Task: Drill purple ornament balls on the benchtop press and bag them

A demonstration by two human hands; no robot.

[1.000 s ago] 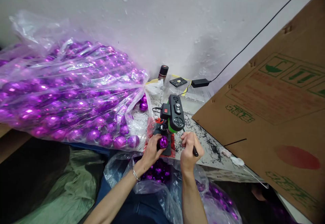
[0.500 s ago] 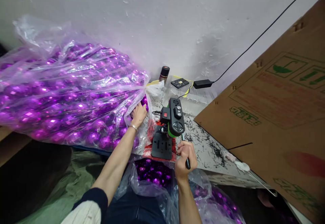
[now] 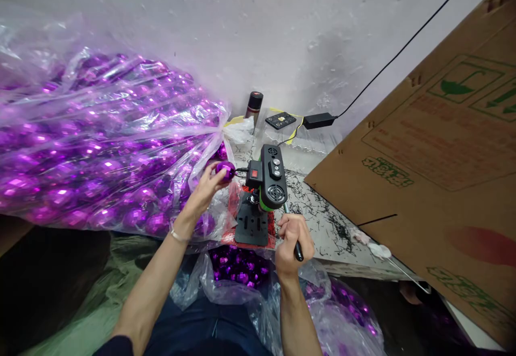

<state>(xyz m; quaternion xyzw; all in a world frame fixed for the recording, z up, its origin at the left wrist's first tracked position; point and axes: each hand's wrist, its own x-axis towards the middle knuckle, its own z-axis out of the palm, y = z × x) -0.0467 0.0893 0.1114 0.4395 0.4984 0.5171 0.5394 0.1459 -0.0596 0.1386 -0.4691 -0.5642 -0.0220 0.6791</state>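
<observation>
Between the fingers of my left hand (image 3: 207, 186) is a shiny purple faceted ball ornament (image 3: 225, 171), just outside the mouth of a large clear plastic bag (image 3: 121, 146) full of the same balls. My right hand (image 3: 295, 242) is wrapped round the black-tipped lever handle (image 3: 299, 251) of a small black bench machine (image 3: 274, 176). The machine has two round vents, a red switch and a slotted base plate (image 3: 252, 221) on a red mat. Below the table edge, an open plastic bag on my lap holds more purple balls (image 3: 239, 267).
A big cardboard box (image 3: 435, 173) stands at the right. Behind the machine are a dark-capped can (image 3: 253, 106), a black keypad-like panel (image 3: 281, 120) and a power adapter (image 3: 319, 121) with its cable. Black scraps (image 3: 322, 216) litter the tabletop.
My left hand has come out of the bag mouth with a purple ball in its fingers. My right hand keeps its hold on the lever. The whole view has shifted slightly.
</observation>
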